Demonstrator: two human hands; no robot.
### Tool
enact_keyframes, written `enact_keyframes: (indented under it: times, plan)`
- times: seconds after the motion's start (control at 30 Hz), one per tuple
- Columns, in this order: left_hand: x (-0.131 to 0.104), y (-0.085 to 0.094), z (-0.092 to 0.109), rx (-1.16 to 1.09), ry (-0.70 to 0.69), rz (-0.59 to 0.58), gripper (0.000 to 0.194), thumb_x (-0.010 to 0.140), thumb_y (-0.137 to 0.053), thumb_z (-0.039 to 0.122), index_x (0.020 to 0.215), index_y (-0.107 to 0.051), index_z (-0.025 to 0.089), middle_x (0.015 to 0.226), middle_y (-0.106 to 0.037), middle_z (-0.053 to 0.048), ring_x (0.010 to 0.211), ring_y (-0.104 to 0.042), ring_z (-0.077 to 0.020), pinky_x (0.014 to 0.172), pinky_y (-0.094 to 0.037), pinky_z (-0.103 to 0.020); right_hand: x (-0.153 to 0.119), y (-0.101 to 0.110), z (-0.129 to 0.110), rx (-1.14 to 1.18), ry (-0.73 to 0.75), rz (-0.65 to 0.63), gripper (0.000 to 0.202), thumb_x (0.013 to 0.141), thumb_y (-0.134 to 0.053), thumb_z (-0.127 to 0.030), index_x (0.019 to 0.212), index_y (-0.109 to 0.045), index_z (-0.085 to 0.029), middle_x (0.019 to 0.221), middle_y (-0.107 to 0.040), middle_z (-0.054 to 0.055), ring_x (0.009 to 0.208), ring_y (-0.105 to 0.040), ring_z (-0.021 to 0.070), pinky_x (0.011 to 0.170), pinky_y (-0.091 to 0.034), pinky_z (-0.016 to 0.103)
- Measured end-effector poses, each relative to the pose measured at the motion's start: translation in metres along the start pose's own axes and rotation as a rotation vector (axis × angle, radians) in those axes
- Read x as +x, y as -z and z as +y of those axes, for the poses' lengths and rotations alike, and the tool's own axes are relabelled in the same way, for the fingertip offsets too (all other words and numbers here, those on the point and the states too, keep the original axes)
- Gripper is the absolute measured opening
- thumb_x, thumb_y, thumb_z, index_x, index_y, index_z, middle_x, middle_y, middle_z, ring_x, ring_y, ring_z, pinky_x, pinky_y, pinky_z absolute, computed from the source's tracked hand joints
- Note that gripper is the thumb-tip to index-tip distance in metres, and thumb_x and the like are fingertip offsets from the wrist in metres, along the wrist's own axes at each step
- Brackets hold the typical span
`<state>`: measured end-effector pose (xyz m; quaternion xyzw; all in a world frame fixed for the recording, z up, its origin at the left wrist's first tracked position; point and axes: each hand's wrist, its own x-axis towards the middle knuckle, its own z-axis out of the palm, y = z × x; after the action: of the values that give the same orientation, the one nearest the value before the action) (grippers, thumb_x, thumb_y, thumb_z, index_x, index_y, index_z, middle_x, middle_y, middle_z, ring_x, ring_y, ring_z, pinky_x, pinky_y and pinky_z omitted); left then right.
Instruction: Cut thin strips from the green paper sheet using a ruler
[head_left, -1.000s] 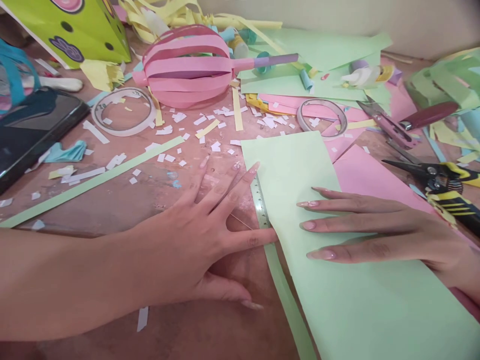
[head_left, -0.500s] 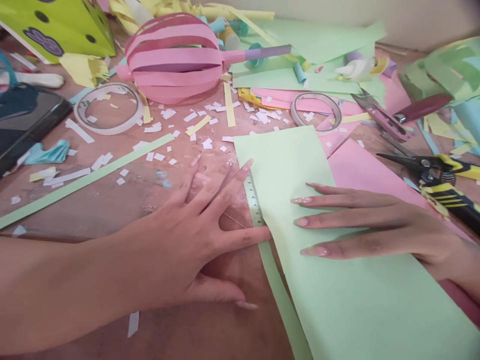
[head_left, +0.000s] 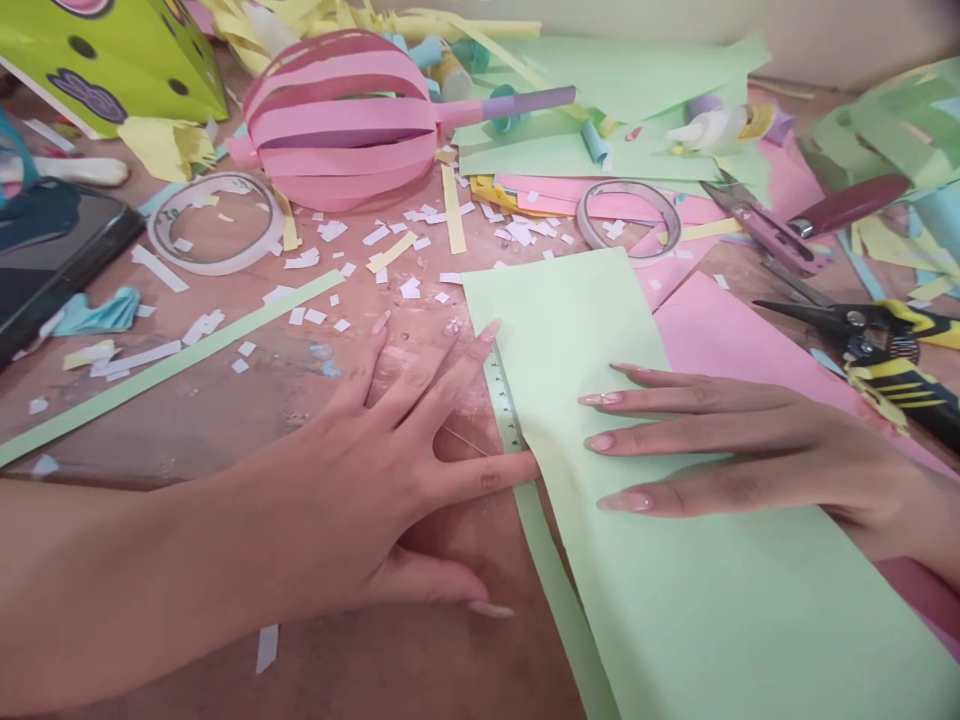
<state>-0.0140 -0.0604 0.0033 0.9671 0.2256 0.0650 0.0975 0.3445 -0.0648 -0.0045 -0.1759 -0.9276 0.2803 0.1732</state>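
Observation:
A large light-green paper sheet (head_left: 712, 600) lies at the right of the table. On top of it rests my right hand (head_left: 720, 440), flat with fingers stretched out. My left hand (head_left: 405, 460) is spread on the tabletop at the sheet's left edge, its index finger reaching under that edge. Part of a clear ruler (head_left: 504, 400) with dark markings shows along the edge beside my left fingers; the rest is hidden under the paper. Below it, a narrow green strip (head_left: 555, 590) runs along the sheet's left side toward the bottom of the view.
Behind stand a pink paper lantern (head_left: 345, 120) and two tape rolls (head_left: 217, 265) (head_left: 630, 250). Scissors (head_left: 765, 225) and black-yellow pliers (head_left: 862, 325) lie at right. A glue bottle (head_left: 709, 130), a cut green strip (head_left: 172, 365), a dark phone-like object (head_left: 60, 250) and white scraps surround the hands.
Almost nothing differs. The whole view has shifted very slightly, while both hands keep their places on the paper and table.

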Motion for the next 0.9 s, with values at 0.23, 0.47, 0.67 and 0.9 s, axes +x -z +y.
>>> enact_keyframes:
  times: [0.23,0.47,0.67,0.9]
  plan:
    - [-0.0014,0.0004,0.0004,-0.001,0.016,-0.015,0.075,0.091,-0.059,0.084,0.153,-0.058,0.043,0.181,-0.016,-0.019,0.159,-0.029,-0.0570,0.117,-0.027,-0.086,-0.0011,0.0004,-0.0016,0.001,0.012,-0.012,0.043,0.108,-0.055,-0.038,0.148,-0.067,-0.028,0.158,-0.062,0.003,0.155,-0.050,0.0288,0.137,-0.033,0.050]
    - [-0.0010,-0.0015,-0.0002,-0.002,0.017,-0.014,0.076,0.092,-0.057,0.084,0.156,-0.055,0.042,0.181,-0.013,-0.021,0.159,-0.028,-0.0578,0.116,-0.027,-0.086,0.0004,0.0006,-0.0025,0.000,0.011,-0.014,0.043,0.106,-0.060,-0.040,0.146,-0.067,-0.027,0.159,-0.061,0.002,0.156,-0.049,0.0273,0.137,-0.032,0.049]
    - [0.0002,0.0003,-0.0007,-0.016,0.012,-0.019,0.074,0.093,-0.059,0.082,0.156,-0.056,0.042,0.180,-0.016,-0.021,0.159,-0.029,-0.0577,0.116,-0.030,-0.086,0.0023,0.0008,-0.0020,0.011,0.018,-0.015,0.042,0.109,-0.055,-0.041,0.146,-0.068,-0.026,0.159,-0.061,0.003,0.156,-0.048,0.0262,0.137,-0.032,0.049]
    - [-0.0016,-0.0011,-0.0013,0.004,0.006,0.008,0.075,0.092,-0.061,0.081,0.156,-0.056,0.042,0.180,-0.017,-0.022,0.159,-0.026,-0.0586,0.116,-0.028,-0.087,0.0022,-0.0002,-0.0010,0.029,0.015,0.017,0.043,0.104,-0.064,-0.042,0.144,-0.070,-0.027,0.153,-0.066,0.005,0.153,-0.052,0.0271,0.134,-0.035,0.048]
